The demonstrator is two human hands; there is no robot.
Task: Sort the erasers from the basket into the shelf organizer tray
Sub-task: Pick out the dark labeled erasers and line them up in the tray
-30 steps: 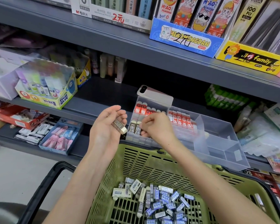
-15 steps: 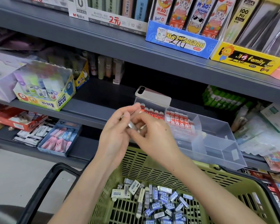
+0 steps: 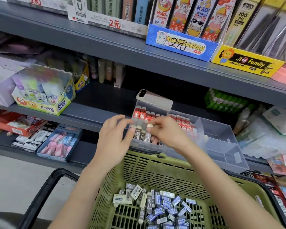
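left hand (image 3: 113,139) spread open at the clear tray (image 3: 218,129), fingertips blurred; 2b erasers (image 3: 141,134) stand just right of it; right hand (image 3: 168,132) pinches one there, grip half hidden; loose erasers (image 3: 155,204) below in the basket (image 3: 155,169)

Two hands, the left hand (image 3: 113,139) and the right hand (image 3: 168,132). One green basket (image 3: 155,164). One clear organizer tray (image 3: 221,142). One phone (image 3: 153,97). Loose erasers (image 3: 157,204) in the basket: too many to count.

Bare forearms; both hands (image 3: 139,134) ungloved, without rings.
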